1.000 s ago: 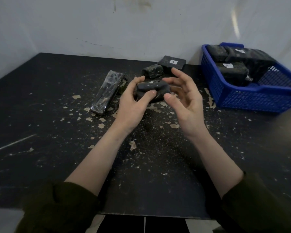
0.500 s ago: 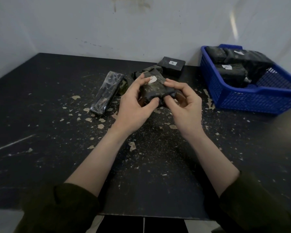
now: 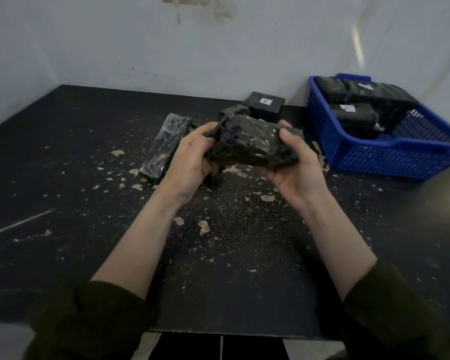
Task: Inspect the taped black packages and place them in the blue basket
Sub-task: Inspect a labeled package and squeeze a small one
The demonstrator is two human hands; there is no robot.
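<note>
Dark worn black tabletop [image 3: 63,183], fills most of frame, scattered with pale flakes and dust.

Left of centre: long flat black package in glossy tape [image 3: 166,145] lies on the table, untouched, just beside the left hand.

Centre: left hand [image 3: 190,162] grasps the left end of a chunky black package wrapped in crinkled shiny tape [image 3: 250,145]. Its fingers curl under and round that end. The package is lifted off the table at mid frame, roughly level and tilted a bit toward the camera, so a rumpled end fold shows. No label visible on the face that shows.

Behind it, upper centre: small black taped block [image 3: 234,111] on the table, partly hidden by the held package. Just right of that sits a square black box with a white "A" sticker [image 3: 264,105], close to the wall.

Right of centre: right hand [image 3: 296,170] grasps the right end of the same package, thumb on top, fingers underneath.

Upper right: blue plastic lattice basket [image 3: 369,159], well apart from the hands. It holds several black taped packages [image 3: 353,118]. At least three show; the exact count is unclear.

Progress, as a judgement: partway. Some packages are already in the basket and one is under inspection in both hands, not yet placed. Three more sit on the table, so four are left in all.
</note>
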